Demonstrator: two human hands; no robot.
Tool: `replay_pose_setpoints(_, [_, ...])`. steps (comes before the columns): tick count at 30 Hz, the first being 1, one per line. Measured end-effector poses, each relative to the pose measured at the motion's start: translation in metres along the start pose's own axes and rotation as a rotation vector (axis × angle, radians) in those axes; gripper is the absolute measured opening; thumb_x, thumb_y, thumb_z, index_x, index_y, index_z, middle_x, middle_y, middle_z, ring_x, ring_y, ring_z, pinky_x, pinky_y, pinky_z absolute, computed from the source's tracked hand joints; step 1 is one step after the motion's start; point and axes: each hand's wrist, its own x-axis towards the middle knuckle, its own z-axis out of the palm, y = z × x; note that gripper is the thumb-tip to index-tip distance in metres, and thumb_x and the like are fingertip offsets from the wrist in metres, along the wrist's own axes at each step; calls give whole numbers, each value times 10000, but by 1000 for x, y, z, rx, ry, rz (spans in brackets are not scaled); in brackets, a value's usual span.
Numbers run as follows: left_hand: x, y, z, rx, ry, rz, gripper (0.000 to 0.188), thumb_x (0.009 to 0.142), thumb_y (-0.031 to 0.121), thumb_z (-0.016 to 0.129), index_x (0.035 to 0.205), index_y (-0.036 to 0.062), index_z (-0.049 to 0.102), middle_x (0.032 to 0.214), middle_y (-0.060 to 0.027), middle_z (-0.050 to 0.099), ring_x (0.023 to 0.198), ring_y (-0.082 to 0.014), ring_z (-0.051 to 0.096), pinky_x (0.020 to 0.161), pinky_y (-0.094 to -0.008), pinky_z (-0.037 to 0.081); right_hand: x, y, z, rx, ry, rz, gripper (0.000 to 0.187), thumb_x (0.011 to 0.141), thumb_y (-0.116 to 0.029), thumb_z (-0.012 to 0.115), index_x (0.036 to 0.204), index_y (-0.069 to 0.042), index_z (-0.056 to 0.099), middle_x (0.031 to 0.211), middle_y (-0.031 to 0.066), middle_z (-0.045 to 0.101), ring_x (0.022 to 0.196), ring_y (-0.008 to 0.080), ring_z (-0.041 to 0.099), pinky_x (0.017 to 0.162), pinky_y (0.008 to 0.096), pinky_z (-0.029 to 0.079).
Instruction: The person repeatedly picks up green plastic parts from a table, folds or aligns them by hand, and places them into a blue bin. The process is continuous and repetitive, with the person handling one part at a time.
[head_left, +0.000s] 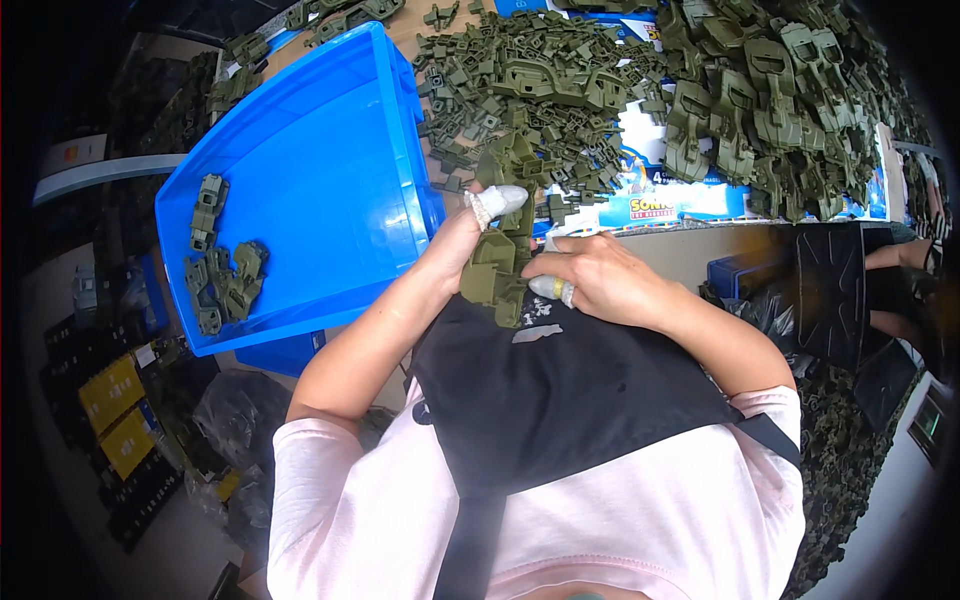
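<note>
Right now your left hand (pixel 459 246) is clamped on a green plastic part (pixel 488 270) whose lower end sits over your black apron (pixel 570 390), near its pale patch (pixel 538 333). Your right hand (pixel 612 278) curls beside the part's right edge; whether it grips anything, I cannot tell. Left of you, a blue bin (pixel 320 170) holds a few green pieces (pixel 246 282).
</note>
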Motion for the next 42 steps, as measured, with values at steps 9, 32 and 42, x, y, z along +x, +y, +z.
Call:
replay_pose_setpoints(9, [3,-13,-5,-14,46,-53,309,808,251,612,1060,100,517,842,-73,581,690,-177,600,541,-309,523,2,5,8,-7,-41,-70,302,635,59,536,913,-32,611,743,151,563,720,327,596,672,408,484])
replay_pose_setpoints(32, [-6,40,-73,-488,-132,501,535,773,477,547,1081,40,555,1006,-140,605,981,-340,549,849,-491,444,119,173,-36,-698,430,193,776,650,-19,585,1357,-104,276,1059,143,505,966,290,521,838,411,410])
replay_pose_setpoints(42, [37,35,-15,-546,-599,835,743,782,415,573,1392,133,256,1438,-88,259,1336,-323,179,1075,-490,225,62,34,-47,-91,331,-235,373,746,-148,639,1112,-111,574,1153,164,517,1057,325,486,878,370,407])
